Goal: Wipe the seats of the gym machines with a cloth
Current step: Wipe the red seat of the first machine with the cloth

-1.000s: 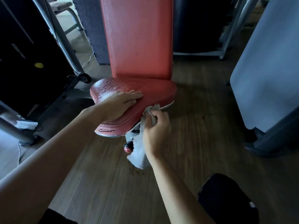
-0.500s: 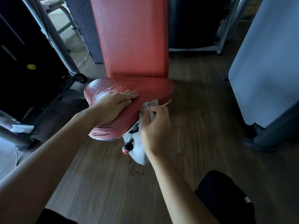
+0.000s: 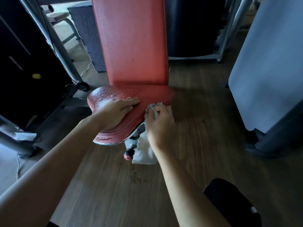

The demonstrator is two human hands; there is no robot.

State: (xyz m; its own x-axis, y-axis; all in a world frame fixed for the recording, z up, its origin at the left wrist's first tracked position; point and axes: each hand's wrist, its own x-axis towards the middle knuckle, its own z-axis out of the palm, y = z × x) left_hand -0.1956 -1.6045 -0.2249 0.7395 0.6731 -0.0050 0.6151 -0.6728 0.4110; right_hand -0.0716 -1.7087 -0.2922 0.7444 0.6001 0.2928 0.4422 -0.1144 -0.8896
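A red padded seat [image 3: 154, 95] with a tall red backrest [image 3: 132, 40] stands in the middle of the head view. Water droplets bead on the seat's far left part. My left hand [image 3: 117, 110] lies flat on the seat, fingers straight and pointing right. My right hand [image 3: 159, 124] grips a pale grey cloth [image 3: 144, 151] against the seat's right front edge. Part of the cloth bunches above my fingers and the rest hangs down below the seat.
A black-and-red adjustment knob [image 3: 128, 154] sticks out under the seat beside the hanging cloth. Grey machine frame tubes [image 3: 54, 40] and a dark weight stack stand left. A large grey-blue shroud [image 3: 268, 66] rises on the right. The floor is wood plank [image 3: 196, 145]. A dark shape, apparently my knee [image 3: 232, 203], shows at bottom right.
My right hand with the cloth has slid a little farther up along the seat's right edge. My left hand stays flat on the seat.
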